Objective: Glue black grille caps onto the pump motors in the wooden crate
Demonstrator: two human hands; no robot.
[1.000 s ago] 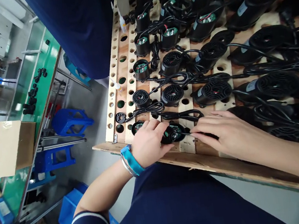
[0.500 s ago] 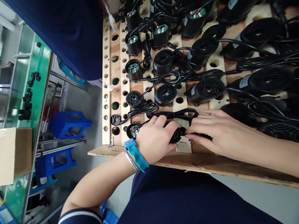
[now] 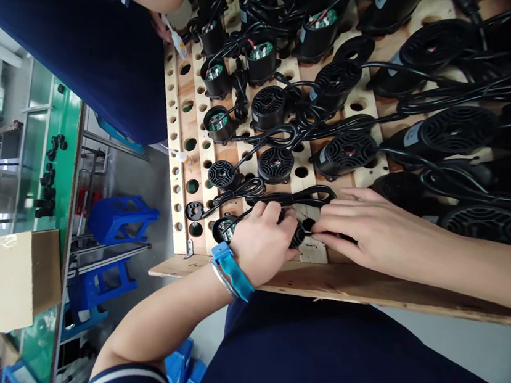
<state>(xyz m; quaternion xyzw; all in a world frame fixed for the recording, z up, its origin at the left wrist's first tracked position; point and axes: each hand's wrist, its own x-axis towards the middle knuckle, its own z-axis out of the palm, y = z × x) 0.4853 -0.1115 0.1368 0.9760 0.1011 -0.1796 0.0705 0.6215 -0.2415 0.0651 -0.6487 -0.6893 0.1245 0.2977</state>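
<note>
At the near edge of the wooden rack, my left hand (image 3: 264, 240) curls over a black round housing with a slotted cover (image 3: 297, 236), mostly hidden under the fingers. My right hand (image 3: 357, 222) pinches a thin black cable (image 3: 308, 232) at that cover's right side. Left of my left wrist, an open black housing (image 3: 224, 229) shows a green circuit board. A looped black cable (image 3: 302, 195) lies just beyond both hands. Farther back stand a slotted-cover housing (image 3: 275, 164) and a small one like it (image 3: 222, 175).
The wooden rack (image 3: 317, 246) has rows of holes and carries several black housings with tangled cables. A small white-tipped bottle (image 3: 183, 157) stands on its left side. Another person's hand (image 3: 161, 26) is near a second bottle (image 3: 178, 44). Blue stools (image 3: 121, 219) stand left, beside a green bench.
The view has shifted slightly, so the rack sits a little farther left. The other person's forearm has come into view at the top. My hands keep the same hold.
</note>
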